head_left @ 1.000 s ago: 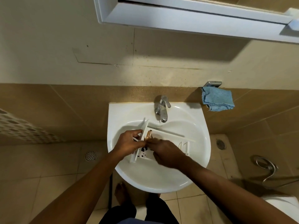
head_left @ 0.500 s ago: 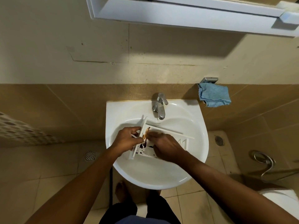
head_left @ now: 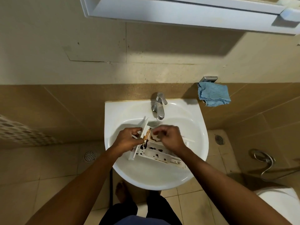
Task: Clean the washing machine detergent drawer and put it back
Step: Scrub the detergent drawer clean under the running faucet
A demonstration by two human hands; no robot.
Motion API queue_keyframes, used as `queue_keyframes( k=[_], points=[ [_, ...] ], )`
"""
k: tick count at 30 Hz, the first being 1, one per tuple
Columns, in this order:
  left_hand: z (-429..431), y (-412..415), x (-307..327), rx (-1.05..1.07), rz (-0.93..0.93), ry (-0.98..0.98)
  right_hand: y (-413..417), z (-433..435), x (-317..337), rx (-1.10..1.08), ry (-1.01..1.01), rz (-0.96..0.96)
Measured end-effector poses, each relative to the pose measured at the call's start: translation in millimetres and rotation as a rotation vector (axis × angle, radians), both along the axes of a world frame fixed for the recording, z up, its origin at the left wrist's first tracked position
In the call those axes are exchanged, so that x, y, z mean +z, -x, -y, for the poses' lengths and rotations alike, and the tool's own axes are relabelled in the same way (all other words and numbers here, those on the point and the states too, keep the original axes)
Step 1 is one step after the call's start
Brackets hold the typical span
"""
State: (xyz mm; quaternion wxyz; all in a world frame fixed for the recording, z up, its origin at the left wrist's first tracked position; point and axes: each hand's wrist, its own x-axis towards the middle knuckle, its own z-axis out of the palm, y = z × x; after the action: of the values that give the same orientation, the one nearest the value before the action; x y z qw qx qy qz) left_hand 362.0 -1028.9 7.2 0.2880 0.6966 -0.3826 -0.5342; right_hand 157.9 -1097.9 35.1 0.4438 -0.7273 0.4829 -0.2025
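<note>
Leftmost, a round floor drain (head_left: 90,155) sits in the beige tiles, well apart from the basin. Next comes the left hand (head_left: 128,140), which reaches over the sink's near-left side. Its fingers are curled round the white front panel of the detergent drawer (head_left: 159,154), with the thumb against the panel's lower stretch. The drawer lies inside the white sink (head_left: 113,114), tilted, its front panel standing up at the left and its long body running down toward the right. Brown residue coats the inner wall just behind the panel, and dark spots dot the pale floor of the compartments.

Above the drawer, at the back of the basin, stands a chrome tap (head_left: 158,105), its spout pointing down toward the drawer's upper end. Just right of the brown patch is the right hand (head_left: 170,138), knuckles up, fingers bent over the drawer's upper compartment. The fingertips are blurred, so I cannot tell whether they pinch anything or merely rub the plastic.

Further right, a crumpled blue cloth (head_left: 213,95) hangs from a small metal holder (head_left: 210,78) on the wall. Below it a second floor drain (head_left: 219,139) lies beside the basin. A coiled metal hose (head_left: 263,159) follows, and a white toilet (head_left: 279,202) edge fills the lower right corner.
</note>
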Motion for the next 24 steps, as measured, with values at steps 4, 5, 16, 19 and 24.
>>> queue_keyframes(
  k=[4,5,16,19,24],
  points=[
    [2,2,-2,0.010,-0.019,0.003,-18,39,0,-0.684,-0.572,0.363],
    [2,2,-3,0.011,-0.023,0.004,-21,45,1,-0.721,-0.632,0.394],
    [7,5,-5,-0.003,-0.049,-0.009,-14,71,-11,-0.558,-1.062,0.510],
    [8,7,-3,-0.016,-0.035,-0.001,-3,66,-2,-0.465,-0.955,0.268],
    [9,9,-3,0.002,-0.021,-0.005,-25,21,5,-0.389,-0.703,0.163]
  ],
)
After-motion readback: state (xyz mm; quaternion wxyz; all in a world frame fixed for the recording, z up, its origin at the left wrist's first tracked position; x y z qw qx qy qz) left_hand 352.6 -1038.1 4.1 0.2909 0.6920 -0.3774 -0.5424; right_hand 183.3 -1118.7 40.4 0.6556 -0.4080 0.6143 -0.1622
